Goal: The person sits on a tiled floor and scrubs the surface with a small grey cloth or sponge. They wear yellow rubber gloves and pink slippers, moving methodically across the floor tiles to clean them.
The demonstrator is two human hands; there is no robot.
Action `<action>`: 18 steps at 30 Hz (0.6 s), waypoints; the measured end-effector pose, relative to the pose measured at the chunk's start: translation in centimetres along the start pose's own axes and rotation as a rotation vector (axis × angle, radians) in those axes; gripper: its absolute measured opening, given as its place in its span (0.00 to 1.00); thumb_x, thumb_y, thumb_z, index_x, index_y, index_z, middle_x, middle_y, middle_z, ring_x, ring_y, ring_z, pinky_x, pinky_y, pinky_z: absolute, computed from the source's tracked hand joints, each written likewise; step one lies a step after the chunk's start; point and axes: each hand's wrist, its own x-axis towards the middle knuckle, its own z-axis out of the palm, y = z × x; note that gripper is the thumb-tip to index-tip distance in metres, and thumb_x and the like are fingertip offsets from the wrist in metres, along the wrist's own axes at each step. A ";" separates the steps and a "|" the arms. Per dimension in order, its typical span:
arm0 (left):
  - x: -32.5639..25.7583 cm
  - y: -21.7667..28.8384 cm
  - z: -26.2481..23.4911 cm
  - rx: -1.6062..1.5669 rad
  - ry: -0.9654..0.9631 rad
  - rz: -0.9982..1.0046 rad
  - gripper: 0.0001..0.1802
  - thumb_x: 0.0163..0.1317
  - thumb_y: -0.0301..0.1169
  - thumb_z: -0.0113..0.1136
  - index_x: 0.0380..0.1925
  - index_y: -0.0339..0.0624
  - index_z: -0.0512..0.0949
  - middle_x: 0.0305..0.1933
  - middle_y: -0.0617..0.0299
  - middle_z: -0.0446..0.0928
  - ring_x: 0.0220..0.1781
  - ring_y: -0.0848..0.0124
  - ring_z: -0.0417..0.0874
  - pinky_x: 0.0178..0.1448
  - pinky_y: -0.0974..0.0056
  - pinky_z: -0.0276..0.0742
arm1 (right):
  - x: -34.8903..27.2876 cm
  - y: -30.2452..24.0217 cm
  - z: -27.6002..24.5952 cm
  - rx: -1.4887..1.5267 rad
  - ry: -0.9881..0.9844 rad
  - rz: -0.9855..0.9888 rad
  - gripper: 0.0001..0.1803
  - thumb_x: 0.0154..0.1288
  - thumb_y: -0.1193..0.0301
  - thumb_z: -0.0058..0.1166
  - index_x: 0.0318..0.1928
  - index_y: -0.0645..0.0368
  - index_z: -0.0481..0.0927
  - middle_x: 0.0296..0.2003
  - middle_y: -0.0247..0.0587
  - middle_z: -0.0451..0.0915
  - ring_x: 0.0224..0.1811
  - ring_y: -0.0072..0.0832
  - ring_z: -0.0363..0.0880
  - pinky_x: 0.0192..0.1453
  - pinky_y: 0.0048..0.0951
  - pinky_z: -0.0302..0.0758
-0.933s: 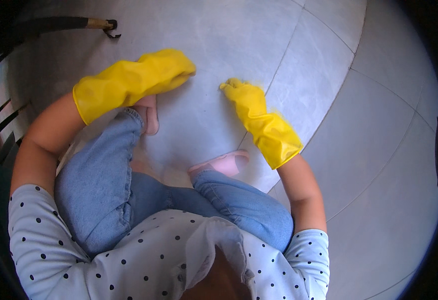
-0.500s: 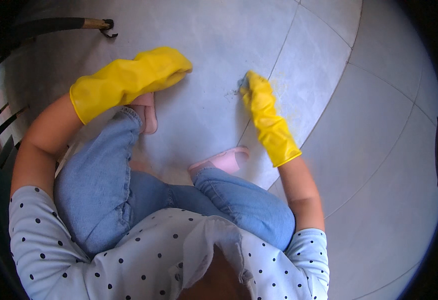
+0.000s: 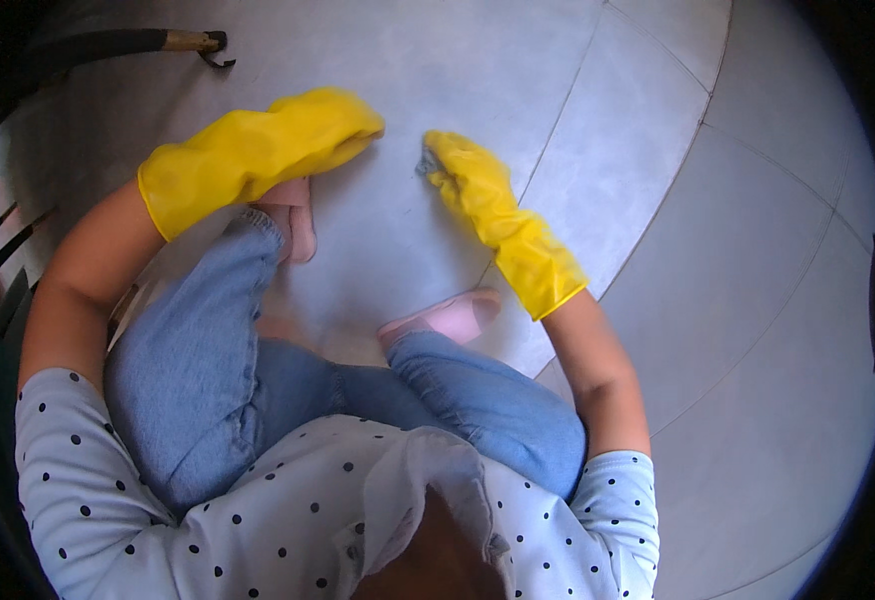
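Observation:
Yellow rubber gloves cover both my hands and reach up the forearms. My right hand is closed over a small grey scrubber, held low at the grey tiled floor. Only the scrubber's edge shows past the fingertips; the rest is hidden under the glove. My left hand is to the left of it, fingers curled together and pointing right, near the floor. Whatever it may hold is hidden by the glove. A short gap separates the two hands.
My feet in pink slippers rest on the floor, knees bent in blue jeans. At the upper left a dark curved furniture leg with a worn tip reaches in. Dark bars stand at the left edge. Tile joints cross on the right.
My right hand has swept left across the floor with the scrubber, closer to my left hand. Dark specks seen beside it earlier no longer show. My left hand has barely moved.

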 end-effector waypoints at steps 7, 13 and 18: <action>0.5 0.6 -1.0 0.095 -0.090 0.007 0.11 0.56 0.37 0.67 0.40 0.56 0.84 0.47 0.59 0.83 0.51 0.54 0.82 0.57 0.51 0.78 | -2.1 3.1 -1.1 -1.211 -0.116 -0.675 0.19 0.68 0.68 0.48 0.58 0.44 0.79 0.58 0.39 0.78 0.51 0.41 0.80 0.51 0.40 0.77; -0.4 -1.2 -0.6 0.058 -0.096 0.045 0.12 0.55 0.34 0.67 0.41 0.55 0.85 0.46 0.59 0.84 0.51 0.54 0.83 0.57 0.53 0.78 | -5.1 6.1 -2.8 -1.153 -0.172 -0.525 0.20 0.69 0.66 0.47 0.59 0.46 0.78 0.59 0.41 0.78 0.53 0.44 0.79 0.53 0.41 0.78; 0.6 -1.6 -0.7 0.002 -0.154 0.113 0.11 0.56 0.34 0.67 0.41 0.55 0.84 0.45 0.59 0.84 0.49 0.54 0.83 0.54 0.53 0.80 | -0.7 5.5 -5.4 -1.039 0.237 -0.670 0.17 0.68 0.66 0.54 0.56 0.53 0.79 0.52 0.45 0.81 0.49 0.41 0.81 0.52 0.40 0.78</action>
